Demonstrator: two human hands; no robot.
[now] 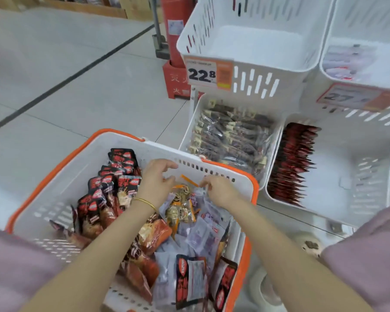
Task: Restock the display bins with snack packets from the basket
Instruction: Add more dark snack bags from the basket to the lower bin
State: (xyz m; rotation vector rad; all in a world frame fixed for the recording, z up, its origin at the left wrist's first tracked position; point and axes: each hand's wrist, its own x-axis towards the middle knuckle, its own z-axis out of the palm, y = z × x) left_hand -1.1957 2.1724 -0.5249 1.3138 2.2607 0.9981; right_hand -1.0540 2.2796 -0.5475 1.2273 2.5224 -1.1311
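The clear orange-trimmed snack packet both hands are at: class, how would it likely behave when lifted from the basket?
Probably floppy: the snack packet looks crumpled between the left hand and right hand. Likely light, since a mere pinch holds it. Its glossy film may slip.

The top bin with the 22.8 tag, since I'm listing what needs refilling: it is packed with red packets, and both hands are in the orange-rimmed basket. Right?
Not quite. The head view shows the top bin behind the 22.8 tag bare, no packets visible. The red packets stand in a lower bin. The left hand and right hand are in the orange-rimmed basket.
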